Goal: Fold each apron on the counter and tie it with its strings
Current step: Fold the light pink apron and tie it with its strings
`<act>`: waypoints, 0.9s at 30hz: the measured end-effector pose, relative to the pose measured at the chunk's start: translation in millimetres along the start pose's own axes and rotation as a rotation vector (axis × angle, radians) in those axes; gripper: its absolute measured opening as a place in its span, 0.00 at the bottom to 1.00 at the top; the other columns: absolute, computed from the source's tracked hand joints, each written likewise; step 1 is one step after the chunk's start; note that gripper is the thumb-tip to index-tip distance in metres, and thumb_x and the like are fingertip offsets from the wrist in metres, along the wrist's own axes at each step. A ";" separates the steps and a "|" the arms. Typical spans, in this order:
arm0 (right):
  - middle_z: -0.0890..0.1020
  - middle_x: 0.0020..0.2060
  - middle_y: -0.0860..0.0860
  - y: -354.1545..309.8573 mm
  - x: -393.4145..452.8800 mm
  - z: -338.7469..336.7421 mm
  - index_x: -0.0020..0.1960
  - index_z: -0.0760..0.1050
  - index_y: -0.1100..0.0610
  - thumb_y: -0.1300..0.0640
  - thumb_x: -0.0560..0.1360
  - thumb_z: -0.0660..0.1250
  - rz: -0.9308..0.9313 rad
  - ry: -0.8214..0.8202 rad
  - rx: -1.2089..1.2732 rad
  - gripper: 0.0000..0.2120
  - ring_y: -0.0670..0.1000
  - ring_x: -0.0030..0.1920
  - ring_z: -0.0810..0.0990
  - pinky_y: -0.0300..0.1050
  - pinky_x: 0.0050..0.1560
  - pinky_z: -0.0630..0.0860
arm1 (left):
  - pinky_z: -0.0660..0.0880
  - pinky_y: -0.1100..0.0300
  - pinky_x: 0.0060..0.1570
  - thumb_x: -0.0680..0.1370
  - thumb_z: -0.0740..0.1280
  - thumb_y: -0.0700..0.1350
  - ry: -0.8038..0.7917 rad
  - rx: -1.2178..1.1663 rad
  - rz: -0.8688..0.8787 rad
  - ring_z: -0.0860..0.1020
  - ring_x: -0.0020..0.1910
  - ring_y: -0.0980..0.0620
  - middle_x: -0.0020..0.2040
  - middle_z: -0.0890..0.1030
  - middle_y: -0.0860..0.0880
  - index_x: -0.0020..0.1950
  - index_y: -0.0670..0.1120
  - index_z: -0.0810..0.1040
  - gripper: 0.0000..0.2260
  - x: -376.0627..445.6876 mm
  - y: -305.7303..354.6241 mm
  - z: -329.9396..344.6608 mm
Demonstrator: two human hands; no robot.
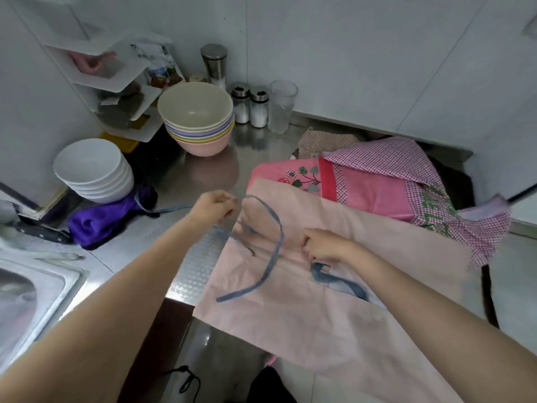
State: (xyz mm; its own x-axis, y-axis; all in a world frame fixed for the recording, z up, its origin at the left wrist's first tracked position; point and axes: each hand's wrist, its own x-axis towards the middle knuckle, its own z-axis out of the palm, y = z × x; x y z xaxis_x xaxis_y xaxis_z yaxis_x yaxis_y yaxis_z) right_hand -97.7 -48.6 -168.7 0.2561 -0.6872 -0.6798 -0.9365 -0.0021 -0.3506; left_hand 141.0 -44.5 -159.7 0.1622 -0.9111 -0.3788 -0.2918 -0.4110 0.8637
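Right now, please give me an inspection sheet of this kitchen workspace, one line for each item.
Surface: steel counter, partly covered by cloth.
Job's things: pale pink apron spread flat, its lower part hanging over the counter's front edge; its blue strings loose, not tied. Behind it a pile of pink checked aprons, unfolded.
Clutter: stack of pastel bowls, stack of white bowls, purple cloth, two shakers, a clear glass.
Hands: left hand pinches a string; right hand grips a string on the apron.
Cables: nothing seen.
Surroundings: sink at left, white corner shelf, white walls.
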 end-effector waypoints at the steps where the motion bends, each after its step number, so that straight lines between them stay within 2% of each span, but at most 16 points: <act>1: 0.77 0.55 0.56 -1.0 -0.3 1.5 0.54 0.73 0.58 0.69 0.73 0.57 0.003 0.011 -0.007 0.14 0.55 0.53 0.75 0.42 0.46 0.70 | 0.62 0.70 0.18 0.79 0.61 0.37 0.101 -0.101 -0.055 0.65 0.15 0.61 0.23 0.74 0.51 0.40 0.45 0.75 0.09 1.3 -1.8 -17.3; 4: 0.76 0.57 0.56 -4.4 -1.8 6.2 0.58 0.73 0.59 0.68 0.74 0.53 0.022 0.032 -0.045 0.17 0.56 0.56 0.75 0.44 0.52 0.72 | 0.64 0.71 0.16 0.79 0.59 0.35 0.337 -0.384 -0.204 0.69 0.17 0.61 0.21 0.75 0.51 0.42 0.43 0.73 0.08 2.1 -8.5 -58.9; 5: 0.76 0.58 0.56 -5.7 -2.9 6.4 0.59 0.73 0.59 0.68 0.74 0.52 0.025 0.026 -0.073 0.18 0.56 0.57 0.75 0.45 0.54 0.73 | 0.67 0.71 0.17 0.79 0.59 0.35 0.390 -0.448 -0.245 0.72 0.21 0.59 0.25 0.77 0.50 0.43 0.43 0.72 0.07 1.3 -10.1 -66.2; 6: 0.76 0.59 0.56 -7.5 -3.7 5.2 0.60 0.73 0.59 0.68 0.74 0.52 0.027 0.015 -0.104 0.18 0.56 0.58 0.75 0.46 0.56 0.73 | 0.71 0.71 0.20 0.79 0.59 0.36 0.424 -0.465 -0.275 0.74 0.26 0.58 0.34 0.78 0.48 0.46 0.42 0.72 0.05 2.0 -12.1 -71.4; 7: 0.76 0.59 0.55 -8.6 -4.5 3.4 0.60 0.73 0.59 0.68 0.74 0.53 0.024 0.017 -0.122 0.18 0.56 0.58 0.75 0.46 0.57 0.73 | 0.75 0.68 0.25 0.79 0.59 0.37 0.459 -0.478 -0.291 0.75 0.32 0.55 0.44 0.77 0.46 0.51 0.41 0.72 0.03 3.9 -12.9 -73.9; 8: 0.77 0.59 0.55 -9.3 -4.8 0.1 0.60 0.74 0.59 0.68 0.75 0.54 0.020 0.043 -0.129 0.17 0.56 0.58 0.76 0.47 0.59 0.73 | 0.79 0.62 0.33 0.78 0.61 0.39 0.485 -0.461 -0.307 0.77 0.38 0.51 0.52 0.74 0.45 0.58 0.39 0.70 0.09 6.7 -13.7 -73.0; 10: 0.77 0.58 0.55 -10.2 -5.9 -10.8 0.59 0.74 0.59 0.66 0.76 0.56 -0.003 0.221 -0.118 0.15 0.55 0.57 0.76 0.49 0.59 0.74 | 0.77 0.47 0.53 0.75 0.62 0.44 0.488 -0.183 -0.294 0.77 0.54 0.39 0.62 0.72 0.41 0.65 0.40 0.65 0.20 10.3 -13.3 -64.5; 11: 0.76 0.58 0.55 -9.6 -6.7 -17.1 0.60 0.74 0.58 0.65 0.77 0.56 -0.021 0.372 -0.143 0.14 0.55 0.57 0.75 0.51 0.59 0.74 | 0.72 0.46 0.60 0.74 0.62 0.45 0.442 0.083 -0.246 0.74 0.60 0.36 0.65 0.70 0.37 0.67 0.40 0.64 0.22 8.6 -11.8 -55.9; 13: 0.71 0.62 0.56 -2.7 -6.8 -28.1 0.66 0.68 0.59 0.62 0.77 0.59 -0.037 0.611 -0.282 0.17 0.57 0.61 0.70 0.53 0.62 0.70 | 0.67 0.52 0.63 0.76 0.63 0.41 0.302 0.492 -0.065 0.70 0.64 0.38 0.66 0.68 0.37 0.69 0.41 0.65 0.22 -4.2 -2.8 -28.5; 15: 0.65 0.67 0.58 11.2 -8.6 -34.7 0.72 0.59 0.58 0.55 0.76 0.63 0.072 0.593 -0.386 0.27 0.59 0.67 0.64 0.57 0.68 0.61 | 0.70 0.57 0.59 0.75 0.66 0.39 0.043 0.615 0.148 0.75 0.57 0.44 0.59 0.74 0.41 0.66 0.42 0.71 0.20 -17.1 0.4 0.4; 17: 0.65 0.69 0.58 26.2 -8.9 -40.5 0.73 0.56 0.58 0.50 0.74 0.67 0.199 0.486 -0.324 0.33 0.59 0.69 0.63 0.59 0.70 0.57 | 0.71 0.66 0.50 0.73 0.70 0.40 -0.335 0.641 0.273 0.75 0.46 0.51 0.51 0.76 0.45 0.61 0.44 0.75 0.16 -30.0 -1.9 29.1; 19: 0.72 0.64 0.56 33.8 -7.9 -43.9 0.68 0.64 0.57 0.53 0.72 0.69 0.190 0.474 -0.218 0.28 0.58 0.65 0.69 0.58 0.69 0.60 | 0.67 0.72 0.41 0.73 0.71 0.40 -0.667 0.781 0.321 0.71 0.44 0.55 0.50 0.76 0.42 0.62 0.43 0.76 0.18 -41.8 -11.1 52.2; 20: 0.75 0.61 0.55 33.7 -9.6 -45.9 0.64 0.68 0.57 0.56 0.72 0.69 0.154 0.513 -0.217 0.22 0.57 0.63 0.71 0.57 0.68 0.62 | 0.66 0.72 0.41 0.72 0.71 0.39 -0.741 0.826 0.344 0.69 0.44 0.55 0.51 0.76 0.40 0.64 0.43 0.76 0.20 -43.9 -16.6 61.0; 22: 0.78 0.54 0.54 29.2 -22.4 -47.6 0.56 0.71 0.57 0.62 0.73 0.66 0.058 0.611 -0.283 0.12 0.55 0.57 0.74 0.54 0.64 0.64 | 0.67 0.66 0.48 0.72 0.71 0.40 -0.758 0.886 0.369 0.71 0.46 0.51 0.55 0.74 0.42 0.66 0.45 0.74 0.22 -44.1 -22.8 71.9; 24: 0.78 0.49 0.53 26.3 -39.7 -44.1 0.48 0.68 0.56 0.63 0.75 0.63 -0.092 0.682 -0.330 0.05 0.53 0.49 0.75 0.50 0.52 0.70 | 0.67 0.60 0.60 0.73 0.71 0.44 -0.690 1.016 0.362 0.71 0.56 0.46 0.62 0.68 0.44 0.70 0.51 0.69 0.26 -40.1 -28.4 73.5; 27: 0.76 0.43 0.52 25.1 -73.5 -24.5 0.45 0.68 0.57 0.65 0.73 0.65 -0.333 0.786 -0.432 0.07 0.52 0.42 0.76 0.43 0.35 0.67 | 0.63 0.53 0.67 0.74 0.69 0.48 -0.590 1.206 0.401 0.67 0.64 0.41 0.68 0.61 0.44 0.74 0.54 0.59 0.31 -42.7 -22.4 74.4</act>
State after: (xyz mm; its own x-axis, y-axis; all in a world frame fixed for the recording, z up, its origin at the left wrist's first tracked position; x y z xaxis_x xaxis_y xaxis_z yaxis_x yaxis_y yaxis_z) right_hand -146.0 -15.9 -111.8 0.4385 -0.8938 0.0939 -0.8923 -0.4455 -0.0733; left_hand 70.5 1.4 -187.6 -0.4517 -0.7252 -0.5196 -0.8919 0.3798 0.2453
